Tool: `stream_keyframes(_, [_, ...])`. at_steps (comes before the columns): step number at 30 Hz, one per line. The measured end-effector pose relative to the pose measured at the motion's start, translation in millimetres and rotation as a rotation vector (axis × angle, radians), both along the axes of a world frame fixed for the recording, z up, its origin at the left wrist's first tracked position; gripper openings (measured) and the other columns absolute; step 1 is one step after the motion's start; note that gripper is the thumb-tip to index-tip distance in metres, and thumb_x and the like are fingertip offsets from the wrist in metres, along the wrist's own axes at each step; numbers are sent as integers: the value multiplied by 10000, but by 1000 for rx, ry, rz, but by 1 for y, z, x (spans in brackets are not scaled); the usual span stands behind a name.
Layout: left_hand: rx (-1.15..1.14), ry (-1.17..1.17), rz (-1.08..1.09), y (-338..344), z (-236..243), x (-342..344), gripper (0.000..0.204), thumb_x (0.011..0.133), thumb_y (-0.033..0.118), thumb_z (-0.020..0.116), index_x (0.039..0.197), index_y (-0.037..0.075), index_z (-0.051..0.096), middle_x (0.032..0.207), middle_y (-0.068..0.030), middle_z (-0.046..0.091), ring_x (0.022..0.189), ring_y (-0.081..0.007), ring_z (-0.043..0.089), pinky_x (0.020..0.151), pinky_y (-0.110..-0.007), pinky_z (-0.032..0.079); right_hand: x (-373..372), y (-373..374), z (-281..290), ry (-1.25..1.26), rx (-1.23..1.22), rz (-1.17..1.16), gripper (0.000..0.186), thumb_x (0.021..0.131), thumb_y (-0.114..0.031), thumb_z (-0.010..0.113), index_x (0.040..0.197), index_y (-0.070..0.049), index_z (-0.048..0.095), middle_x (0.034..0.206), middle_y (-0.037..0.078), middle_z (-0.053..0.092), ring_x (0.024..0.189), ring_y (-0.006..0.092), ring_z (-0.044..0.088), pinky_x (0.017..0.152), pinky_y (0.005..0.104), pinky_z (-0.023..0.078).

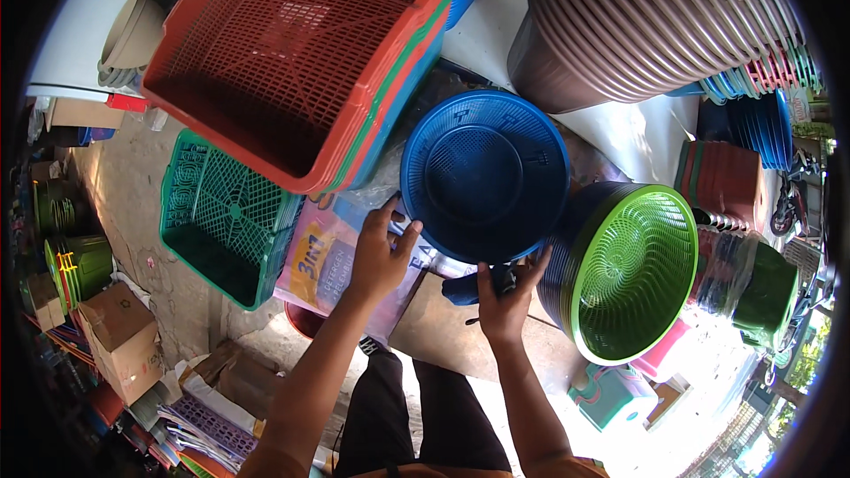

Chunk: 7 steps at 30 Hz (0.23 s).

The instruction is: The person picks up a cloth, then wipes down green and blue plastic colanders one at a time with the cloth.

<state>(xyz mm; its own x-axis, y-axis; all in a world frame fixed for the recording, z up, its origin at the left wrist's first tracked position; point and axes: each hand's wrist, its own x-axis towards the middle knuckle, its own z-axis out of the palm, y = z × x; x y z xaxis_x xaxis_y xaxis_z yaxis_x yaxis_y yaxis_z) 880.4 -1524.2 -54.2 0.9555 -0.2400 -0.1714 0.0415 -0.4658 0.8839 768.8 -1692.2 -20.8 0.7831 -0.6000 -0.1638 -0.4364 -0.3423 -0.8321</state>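
A round blue plastic basket [482, 179] with a perforated bottom and slotted sides stands in front of me. My left hand [382, 255] is at its lower left rim, thumb and fingers apart; whether it touches the rim I cannot tell. Near the basket's lower right edge, my right hand [506, 301] has a small dark blue cloth-like bundle [467, 289] between thumb and fingers, with a dark strap end hanging down. Right of that hand leans a stack of round baskets, a lime green basket [636, 274] on top. Under my left hand lies a printed plastic sack [323, 257].
Rectangular mesh baskets, a red one [354, 80] uppermost, are stacked at upper left. Below them sits a green rectangular basket [232, 212]. A tall stack of brown tubs [655, 26] fills the upper right. A cardboard box [119, 336] stands at the left.
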Motion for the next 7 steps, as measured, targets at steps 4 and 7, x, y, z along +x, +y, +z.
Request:
stream_keyframes(4, [-105,99,114,33,3,-52,445,908,158,656,1309,23,516,966,-84,604,770,-125,592,606,-236,472,-21,38,7,-116,30,5,984,796,-84,746,1496,-3,59,869,138,562,753,221,581,700,339,476])
stream_keyframes(7, [-123,144,183,75,-5,-104,430,899,184,674,1293,68,547,942,-63,631,754,-109,610,552,-220,446,-54,70,-7,185,24,326,924,779,-58,749,1491,-29,161,1108,174,550,876,206,560,798,308,467])
